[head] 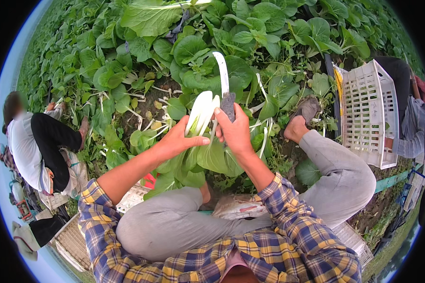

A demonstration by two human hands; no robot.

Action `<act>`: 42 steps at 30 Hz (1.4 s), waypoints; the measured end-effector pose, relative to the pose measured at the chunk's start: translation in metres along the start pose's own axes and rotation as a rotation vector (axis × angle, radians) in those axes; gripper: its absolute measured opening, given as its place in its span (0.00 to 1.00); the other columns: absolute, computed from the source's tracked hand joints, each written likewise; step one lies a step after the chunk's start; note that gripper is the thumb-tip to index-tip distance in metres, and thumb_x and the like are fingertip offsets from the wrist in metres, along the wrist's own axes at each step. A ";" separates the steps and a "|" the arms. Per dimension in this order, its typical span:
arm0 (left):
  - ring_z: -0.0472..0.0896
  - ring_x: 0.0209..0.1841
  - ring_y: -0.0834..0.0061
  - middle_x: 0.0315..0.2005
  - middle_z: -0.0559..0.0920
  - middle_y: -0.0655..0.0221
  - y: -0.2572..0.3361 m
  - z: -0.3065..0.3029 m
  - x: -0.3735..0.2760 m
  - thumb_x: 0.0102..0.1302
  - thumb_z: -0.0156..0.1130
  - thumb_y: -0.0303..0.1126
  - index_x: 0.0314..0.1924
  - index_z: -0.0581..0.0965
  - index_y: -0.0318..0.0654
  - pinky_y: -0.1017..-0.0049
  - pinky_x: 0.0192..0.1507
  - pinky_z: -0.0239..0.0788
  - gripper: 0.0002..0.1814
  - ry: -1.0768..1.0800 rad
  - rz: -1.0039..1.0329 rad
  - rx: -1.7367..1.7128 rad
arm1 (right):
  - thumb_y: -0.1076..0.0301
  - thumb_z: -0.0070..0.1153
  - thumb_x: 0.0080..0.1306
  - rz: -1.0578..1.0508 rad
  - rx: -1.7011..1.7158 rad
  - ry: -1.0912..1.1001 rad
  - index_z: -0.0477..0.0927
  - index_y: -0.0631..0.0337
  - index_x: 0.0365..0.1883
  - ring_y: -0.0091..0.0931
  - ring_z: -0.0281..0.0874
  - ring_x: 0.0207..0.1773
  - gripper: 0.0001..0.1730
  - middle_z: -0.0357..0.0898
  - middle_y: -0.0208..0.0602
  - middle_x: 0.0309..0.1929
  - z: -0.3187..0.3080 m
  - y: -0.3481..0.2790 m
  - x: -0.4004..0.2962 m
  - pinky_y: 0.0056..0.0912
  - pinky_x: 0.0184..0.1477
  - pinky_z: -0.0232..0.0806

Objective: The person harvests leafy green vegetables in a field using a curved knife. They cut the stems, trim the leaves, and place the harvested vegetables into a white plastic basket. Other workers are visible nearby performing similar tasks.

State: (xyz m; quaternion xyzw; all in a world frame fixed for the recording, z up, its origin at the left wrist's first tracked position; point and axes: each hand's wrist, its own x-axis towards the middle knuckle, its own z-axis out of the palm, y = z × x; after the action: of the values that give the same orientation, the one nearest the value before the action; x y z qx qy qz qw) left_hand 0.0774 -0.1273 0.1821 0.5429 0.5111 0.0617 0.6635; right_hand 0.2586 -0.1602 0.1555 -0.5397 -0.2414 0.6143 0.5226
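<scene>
My left hand grips a cut head of bok choy, its white stalk end pointing away from me and its green leaves hanging toward my lap. In my right hand is a knife with a curved pale blade and a dark wrapped handle; the blade points up and away, clear of the stalks. The right thumb and fingers also lie close against the right side of the bok choy, where a thin stalk shows. Loose leaves and trimmed stalks litter the soil below.
Rows of leafy plants spread ahead. A white plastic crate stands on its side at right, beside another person. At left sits a co-worker. More crates lie behind me on the left. My shoe rests among the plants.
</scene>
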 end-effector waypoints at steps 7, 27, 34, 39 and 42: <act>0.79 0.48 0.70 0.45 0.81 0.59 0.003 -0.001 0.004 0.56 0.66 0.38 0.59 0.69 0.35 0.69 0.53 0.69 0.31 -0.018 -0.091 0.384 | 0.64 0.56 0.67 -0.013 -0.039 -0.007 0.71 0.63 0.39 0.16 0.70 0.20 0.12 0.79 0.29 0.28 -0.020 -0.007 -0.028 0.23 0.20 0.64; 0.64 0.69 0.54 0.61 0.73 0.54 0.061 0.079 0.129 0.61 0.55 0.39 0.55 0.76 0.36 0.50 0.71 0.47 0.23 -0.176 0.893 2.378 | 0.59 0.60 0.63 -0.020 -1.212 -0.001 0.74 0.64 0.43 0.47 0.82 0.39 0.19 0.83 0.50 0.34 -0.133 0.099 0.043 0.50 0.42 0.73; 0.44 0.77 0.56 0.70 0.64 0.61 0.051 0.044 0.177 0.61 0.55 0.39 0.46 0.84 0.40 0.50 0.76 0.24 0.18 -0.319 0.556 2.503 | 0.62 0.60 0.62 -0.038 -1.182 -0.249 0.75 0.61 0.45 0.45 0.82 0.42 0.17 0.83 0.48 0.37 -0.112 0.111 0.053 0.48 0.44 0.73; 0.54 0.74 0.53 0.59 0.73 0.57 0.028 0.005 0.167 0.59 0.56 0.32 0.45 0.81 0.32 0.49 0.76 0.34 0.16 -0.177 0.423 2.332 | 0.61 0.60 0.63 -0.169 -1.284 -0.427 0.74 0.62 0.43 0.46 0.82 0.40 0.16 0.82 0.48 0.33 -0.127 0.138 0.035 0.48 0.43 0.73; 0.55 0.73 0.53 0.67 0.65 0.56 0.002 -0.024 0.155 0.61 0.56 0.34 0.51 0.79 0.33 0.49 0.73 0.42 0.19 -0.052 0.364 2.254 | 0.58 0.59 0.64 -0.041 -1.080 -0.229 0.74 0.63 0.41 0.48 0.81 0.37 0.17 0.81 0.51 0.31 -0.135 0.144 0.031 0.50 0.40 0.72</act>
State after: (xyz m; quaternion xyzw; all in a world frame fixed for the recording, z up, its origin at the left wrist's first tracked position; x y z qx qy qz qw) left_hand 0.1327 -0.0121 0.0914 0.8966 0.1758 -0.3481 -0.2096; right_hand 0.3310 -0.2167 -0.0217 -0.6561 -0.5878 0.4476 0.1539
